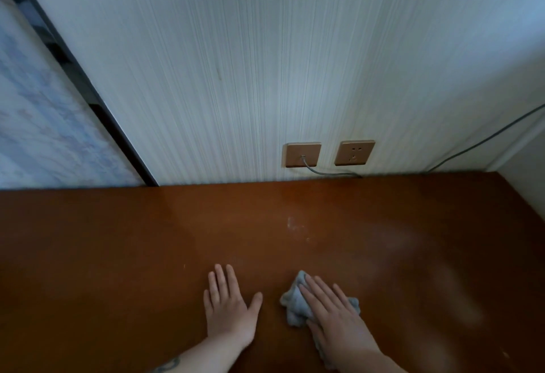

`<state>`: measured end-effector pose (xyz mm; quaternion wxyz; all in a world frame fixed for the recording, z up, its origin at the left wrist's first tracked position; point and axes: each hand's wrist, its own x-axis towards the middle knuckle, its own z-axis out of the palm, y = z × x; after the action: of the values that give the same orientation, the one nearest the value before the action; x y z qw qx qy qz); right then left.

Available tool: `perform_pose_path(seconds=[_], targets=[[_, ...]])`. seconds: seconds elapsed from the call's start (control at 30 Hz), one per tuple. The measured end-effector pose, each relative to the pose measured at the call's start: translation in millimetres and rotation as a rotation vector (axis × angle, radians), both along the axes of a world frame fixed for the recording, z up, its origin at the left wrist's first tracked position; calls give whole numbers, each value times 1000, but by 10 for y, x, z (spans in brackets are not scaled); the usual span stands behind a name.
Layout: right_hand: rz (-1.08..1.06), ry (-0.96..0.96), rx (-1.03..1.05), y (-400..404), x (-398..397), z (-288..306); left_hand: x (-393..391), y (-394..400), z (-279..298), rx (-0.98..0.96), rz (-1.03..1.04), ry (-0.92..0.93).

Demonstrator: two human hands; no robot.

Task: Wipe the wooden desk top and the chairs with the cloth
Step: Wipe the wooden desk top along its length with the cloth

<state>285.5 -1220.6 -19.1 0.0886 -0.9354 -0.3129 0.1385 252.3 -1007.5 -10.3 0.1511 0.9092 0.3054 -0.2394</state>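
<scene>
Right hand [333, 310] flat, fingers straight, pressing grey cloth [295, 305] on wooden desk top [118, 240]; left hand [228, 310] flat, empty, bracing; best sweep toward whitish smudge [295, 225] at 12 o'clock, overlapping passes.

A pale wall [265, 63] with fine vertical stripes is filling the upper view. At one o'clock two tan socket plates are sitting side by side: the left plate [302, 154] is holding a grey cable [330, 172], the right plate [354, 152] is showing bare pin holes. At ten o'clock a dark frame [88, 101] is edging a marbled panel [41, 137]. Dim bluish light is falling across everything.
</scene>
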Motion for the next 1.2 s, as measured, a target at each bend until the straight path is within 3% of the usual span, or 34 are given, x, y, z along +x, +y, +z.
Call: perform_pose_path(seconds=[0.2,0.27,0.37,0.43,0.57,0.67,0.73,0.8,0.9,0.97,1.07,1.13,1.2], targets=[[-492,-51,-54,175,507,26,322,132,-33,-26,-36,0],[-444,-23,-24,426,508,62,396,101,-37,-76,2,50],[-10,81,-24,471,330,43,484,124,-78,-101,26,158],[113,-10,-60,206,293,-39,514,155,-68,-119,4,219],[-134,-76,-69,-87,433,-15,472,182,-48,-149,-8,187],[-511,-55,4,267,617,-20,390,89,-91,-84,26,69],[-648,-73,38,550,647,-33,342,16,-126,19,41,-39],[-513,-23,34,601,602,-39,293,-41,-164,84,32,-153],[-293,-24,21,227,641,-45,271,-51,-252,74,45,-178],[-488,-111,37,-46,780,-72,271,-48,-315,130,28,-181],[-758,-75,-15,-41,1061,-108,247,-66,-340,161,18,-183],[-773,-62,26,173,1233,-126,246,-78,-360,208,-6,-164],[-642,-33,30,361,1336,-108,253,-77,-376,234,0,-167]])
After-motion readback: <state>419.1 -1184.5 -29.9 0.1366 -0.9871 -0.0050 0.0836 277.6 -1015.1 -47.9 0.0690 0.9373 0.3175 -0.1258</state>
